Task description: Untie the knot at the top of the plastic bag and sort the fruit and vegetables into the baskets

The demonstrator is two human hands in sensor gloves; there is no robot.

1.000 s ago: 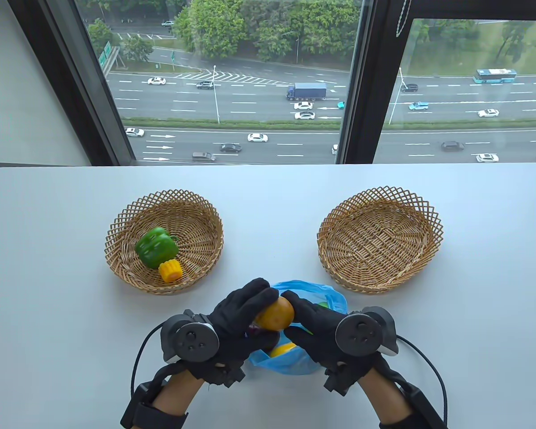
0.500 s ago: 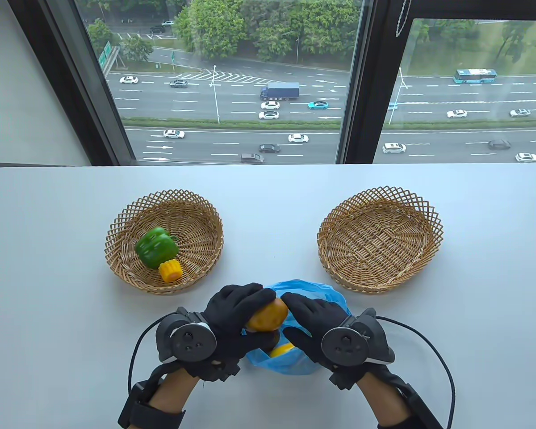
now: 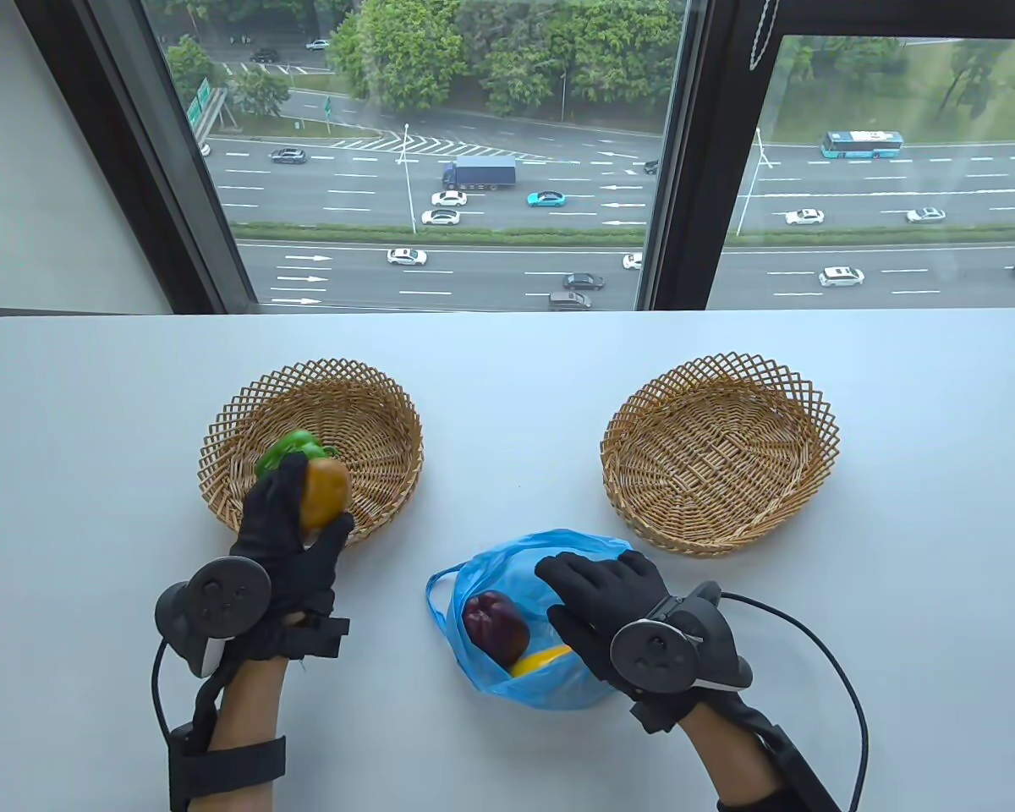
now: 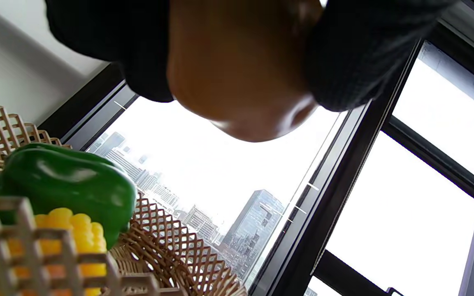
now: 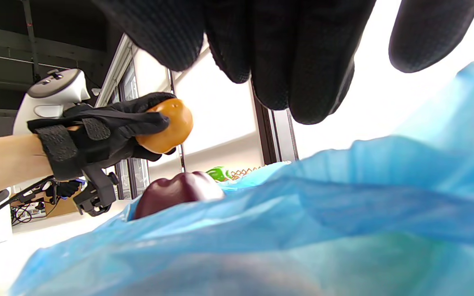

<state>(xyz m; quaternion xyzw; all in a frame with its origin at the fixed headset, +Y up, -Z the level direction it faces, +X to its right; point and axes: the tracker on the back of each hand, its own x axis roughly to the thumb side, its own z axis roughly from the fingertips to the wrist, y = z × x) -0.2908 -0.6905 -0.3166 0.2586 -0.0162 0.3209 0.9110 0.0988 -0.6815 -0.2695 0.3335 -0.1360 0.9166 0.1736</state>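
My left hand [image 3: 292, 529] grips a brown-orange potato [image 3: 321, 495] over the near rim of the left basket [image 3: 220, 440]; the potato [image 4: 241, 82] fills the top of the left wrist view. That basket holds a green pepper [image 4: 68, 185] and a yellow corn piece [image 4: 76, 230]. The blue plastic bag [image 3: 507, 685] lies open at the table's front, showing a dark purple vegetable [image 3: 495, 626] and something yellow [image 3: 541, 658]. My right hand [image 3: 600, 592] rests flat on the bag with fingers straight, and its fingers [image 5: 303, 61] hang over the plastic. The right basket [image 3: 719, 452] holds nothing.
The white table [image 3: 507, 364] ends at a large window behind the baskets. Cables trail from both wrists near the front edge.
My left hand has carried the potato away from the bag, left and forward to the left basket. The purple vegetable in the bag is now uncovered. The right hand stays on the bag.
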